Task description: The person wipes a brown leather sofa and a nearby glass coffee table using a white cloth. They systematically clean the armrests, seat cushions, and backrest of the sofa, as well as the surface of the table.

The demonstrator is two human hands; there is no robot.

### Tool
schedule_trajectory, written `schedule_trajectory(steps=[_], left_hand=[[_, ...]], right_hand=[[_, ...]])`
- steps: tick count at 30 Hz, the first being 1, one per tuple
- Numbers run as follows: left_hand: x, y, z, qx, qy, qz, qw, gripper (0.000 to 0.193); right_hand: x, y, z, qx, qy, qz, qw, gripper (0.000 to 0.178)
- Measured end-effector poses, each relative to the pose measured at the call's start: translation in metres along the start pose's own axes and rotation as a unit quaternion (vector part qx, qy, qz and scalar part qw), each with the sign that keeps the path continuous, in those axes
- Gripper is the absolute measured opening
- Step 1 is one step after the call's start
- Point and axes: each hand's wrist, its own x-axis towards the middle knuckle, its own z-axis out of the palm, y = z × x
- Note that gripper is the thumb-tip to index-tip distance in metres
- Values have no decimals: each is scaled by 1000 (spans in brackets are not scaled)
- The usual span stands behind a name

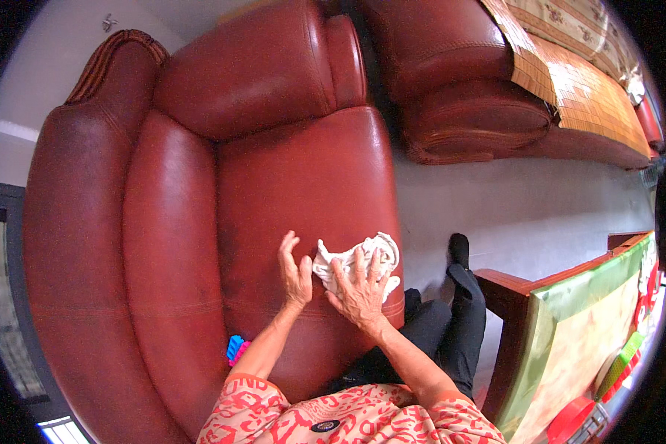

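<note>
A crumpled white cloth (387, 255) lies on the red leather seat (296, 177) of an armchair, close to its right edge. My right hand (359, 287) presses flat on the cloth, its fingers spread over it. To the left of the cloth, my left hand (296, 270) hovers with the thumb apart from the fingers and nothing in it. Whether that hand touches the seat I cannot tell. Beside my left forearm, a small blue and pink item (237, 349) rests on the seat near the backrest.
A second red sofa (459, 118) with a woven mat (581, 85) stands at the far right. On the right is a wooden table (547, 325) with a green-bordered top, bearing red and green items. Grey floor (525, 200) lies between them. My legs (451, 318) are beside the chair.
</note>
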Motion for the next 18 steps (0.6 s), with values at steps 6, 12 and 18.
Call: schedule_trajectory(steps=[6, 12, 18], left_hand=[[65, -47, 7, 217, 78, -33, 972, 51], [127, -68, 20, 313, 87, -205, 923, 66], [147, -58, 42, 373, 98, -362, 849, 68]], right_hand=[[32, 33, 15, 34, 48, -109, 992, 54], [114, 63, 9, 71, 121, -134, 981, 38], [201, 102, 7, 92, 152, -123, 976, 38]])
